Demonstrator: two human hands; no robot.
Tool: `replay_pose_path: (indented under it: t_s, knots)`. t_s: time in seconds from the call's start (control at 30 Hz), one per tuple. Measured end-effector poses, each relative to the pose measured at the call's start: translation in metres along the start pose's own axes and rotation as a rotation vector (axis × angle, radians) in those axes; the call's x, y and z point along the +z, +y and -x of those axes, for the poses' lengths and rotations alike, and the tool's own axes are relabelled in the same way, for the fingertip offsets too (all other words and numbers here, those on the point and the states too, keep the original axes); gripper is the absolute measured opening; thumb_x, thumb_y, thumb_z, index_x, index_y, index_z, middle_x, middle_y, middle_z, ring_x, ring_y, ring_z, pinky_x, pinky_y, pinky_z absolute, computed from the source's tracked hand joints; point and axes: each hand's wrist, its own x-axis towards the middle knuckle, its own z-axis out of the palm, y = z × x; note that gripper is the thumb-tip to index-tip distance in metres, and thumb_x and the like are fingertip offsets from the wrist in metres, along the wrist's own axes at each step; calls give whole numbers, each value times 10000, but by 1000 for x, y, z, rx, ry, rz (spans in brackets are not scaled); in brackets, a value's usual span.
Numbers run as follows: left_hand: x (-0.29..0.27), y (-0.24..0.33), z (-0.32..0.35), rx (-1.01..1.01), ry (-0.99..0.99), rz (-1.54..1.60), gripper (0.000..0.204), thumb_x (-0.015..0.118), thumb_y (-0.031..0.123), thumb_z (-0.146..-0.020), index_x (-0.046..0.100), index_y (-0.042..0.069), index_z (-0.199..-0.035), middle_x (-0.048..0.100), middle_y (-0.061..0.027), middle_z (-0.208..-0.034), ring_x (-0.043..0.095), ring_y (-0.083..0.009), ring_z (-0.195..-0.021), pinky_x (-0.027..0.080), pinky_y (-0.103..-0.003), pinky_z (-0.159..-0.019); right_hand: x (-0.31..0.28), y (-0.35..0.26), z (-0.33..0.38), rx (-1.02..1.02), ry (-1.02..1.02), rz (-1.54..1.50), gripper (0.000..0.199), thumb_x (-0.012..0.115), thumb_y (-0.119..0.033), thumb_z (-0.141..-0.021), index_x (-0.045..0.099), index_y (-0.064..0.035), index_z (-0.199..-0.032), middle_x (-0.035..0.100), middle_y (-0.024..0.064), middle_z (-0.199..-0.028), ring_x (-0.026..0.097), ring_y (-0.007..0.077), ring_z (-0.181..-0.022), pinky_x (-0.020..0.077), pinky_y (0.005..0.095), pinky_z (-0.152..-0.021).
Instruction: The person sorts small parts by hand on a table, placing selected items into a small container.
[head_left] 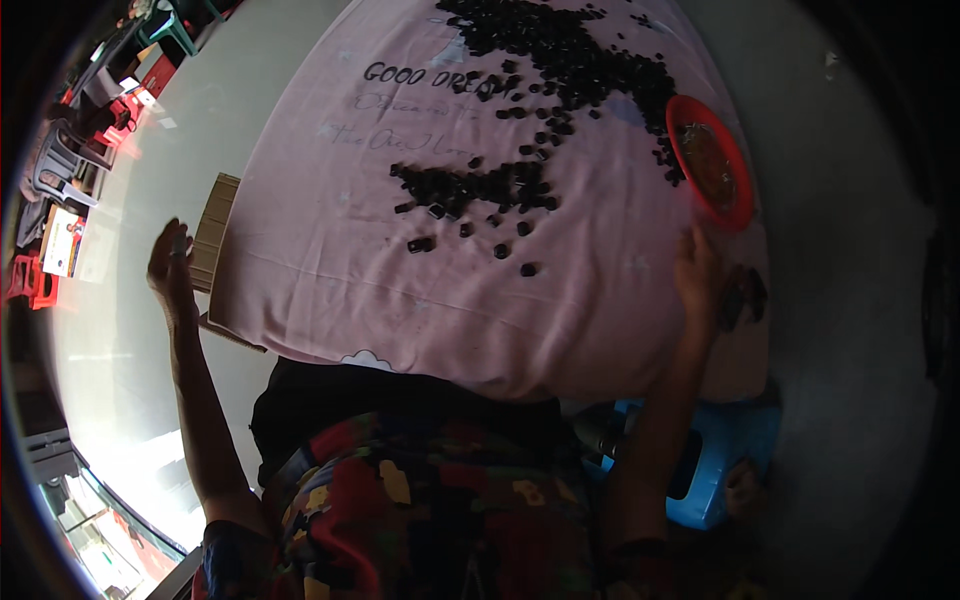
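Dozens of small black pieces (520,185) lay scattered across the pink cloth (330,260), up ahead of your fingers. Your left hand (172,265) hung open and empty off the cloth's left edge, by the cardboard (210,235). Your right hand (697,275) rested flat beneath the red bowl (735,210); its grip I couldn't tell.

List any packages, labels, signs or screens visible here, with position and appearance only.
Printed pink cloth: spread in front of the person, dark lettering near its far left part, small black pieces scattered on it.
Flat brown cardboard piece: under the cloth's left edge, beside the left hand.
Boxed package: far left on the floor, rectangular, white with red and dark print.
No screens or signs.
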Motion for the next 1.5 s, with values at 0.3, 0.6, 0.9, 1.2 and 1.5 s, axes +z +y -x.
replay_pose_path:
  t_s: [0.3,0.6,0.9,1.2,1.5]
  knots:
    - [159,133,84,914,-752,-633,716,725,55,-791,421,13,-1438,365,-171,-1531,291,-352,-1445,205,-476,-1214,-14,-129,-2,-383,-214,-211,384,543,-205,-947,615,-30,-1281,658,236,-1165,609,382,-1137,471,427,-983]
    - [196,130,105,897,-675,-667,755,678,412,-882,392,37,-1470,331,-296,-1513,278,-440,-1435,201,-547,-1148,-25,33,-125,280,-333,284,384,566,-316,-948,663,-29,-1183,651,245,-1170,632,378,-1091,488,389,-940]
    - [196,137,108,888,-634,-726,731,667,445,-896,420,35,-1449,359,-294,-1496,326,-449,-1408,239,-548,-1130,8,-6,-167,-249,-60,8,339,587,-201,-925,650,-42,-1218,635,173,-1250,603,316,-1159,464,389,-985]
    - [196,141,105,852,-666,-715,741,685,429,-872,439,15,-1435,380,-287,-1487,337,-434,-1408,257,-525,-1127,10,-12,-174,-357,-98,48,291,547,-184,-943,653,-64,-1187,605,132,-1270,516,300,-1234,412,401,-1033]
    - [200,139,107,878,-666,-718,744,687,401,-881,405,38,-1466,365,-262,-1508,315,-426,-1424,251,-524,-1130,-11,69,-169,-28,-48,-100,391,544,-295,-991,594,-61,-1301,585,159,-1283,542,266,-1223,407,363,-1040]
